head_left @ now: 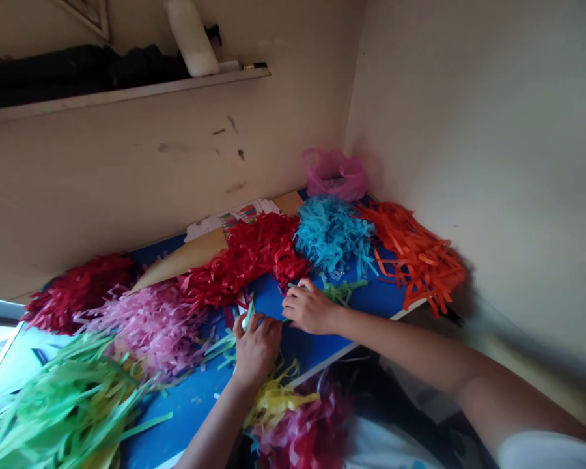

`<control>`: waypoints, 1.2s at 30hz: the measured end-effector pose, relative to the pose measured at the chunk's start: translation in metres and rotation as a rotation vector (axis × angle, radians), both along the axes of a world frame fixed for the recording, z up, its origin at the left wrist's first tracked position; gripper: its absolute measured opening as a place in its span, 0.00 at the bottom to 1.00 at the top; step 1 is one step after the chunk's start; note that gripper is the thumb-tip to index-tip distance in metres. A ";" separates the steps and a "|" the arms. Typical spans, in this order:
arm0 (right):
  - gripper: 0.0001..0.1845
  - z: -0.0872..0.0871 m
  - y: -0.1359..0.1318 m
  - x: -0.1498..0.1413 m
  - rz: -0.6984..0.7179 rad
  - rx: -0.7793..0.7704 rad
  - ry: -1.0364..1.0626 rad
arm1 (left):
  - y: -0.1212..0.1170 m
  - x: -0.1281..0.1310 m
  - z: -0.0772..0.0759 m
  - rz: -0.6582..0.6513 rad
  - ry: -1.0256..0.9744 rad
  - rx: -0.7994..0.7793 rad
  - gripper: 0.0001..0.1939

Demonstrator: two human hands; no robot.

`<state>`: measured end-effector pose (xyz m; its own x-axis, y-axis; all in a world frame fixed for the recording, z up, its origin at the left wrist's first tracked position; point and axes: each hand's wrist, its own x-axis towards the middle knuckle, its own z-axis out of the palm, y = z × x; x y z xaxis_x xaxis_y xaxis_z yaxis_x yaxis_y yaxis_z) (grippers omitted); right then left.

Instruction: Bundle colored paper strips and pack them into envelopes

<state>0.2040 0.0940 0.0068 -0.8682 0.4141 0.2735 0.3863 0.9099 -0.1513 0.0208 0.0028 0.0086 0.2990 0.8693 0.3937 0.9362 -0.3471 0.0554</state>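
Note:
My left hand (pixel 257 348) pinches a thin green paper strip (pixel 286 320) at the blue tabletop (pixel 297 332), and my right hand (pixel 310 307) holds the strip's other side. A small pale piece shows at my left fingertips, too small to name. Around my hands lie heaps of shredded paper: red (pixel 244 260), pink (pixel 149 329), cyan (pixel 332 234) and orange (pixel 413 254). A long green bunch (pixel 63 407) rests nearer the left. Yellow and magenta strips (pixel 293 417) hang past the table's near edge.
A brown paper cone (pixel 180 260) and printed sheets (pixel 229 220) lie among the heaps. A pink plastic bag (pixel 334 176) sits in the far corner against the wall (pixel 469 130). Above, a shelf (pixel 127 91) carries a white bottle (pixel 190 39).

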 end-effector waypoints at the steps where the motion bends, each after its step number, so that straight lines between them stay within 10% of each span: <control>1: 0.09 -0.004 -0.002 -0.001 -0.002 -0.009 0.020 | -0.001 -0.002 -0.002 -0.008 -0.010 -0.011 0.10; 11: 0.05 -0.020 0.017 0.028 -0.145 -0.266 0.129 | -0.006 -0.036 -0.026 0.065 -0.208 -0.193 0.10; 21: 0.07 -0.009 0.016 0.020 -0.204 -0.339 0.045 | -0.002 -0.023 -0.019 0.195 -0.222 -0.246 0.11; 36: 0.08 0.013 0.005 0.009 0.105 0.030 -0.153 | -0.007 0.000 0.010 -0.051 -0.042 -0.114 0.14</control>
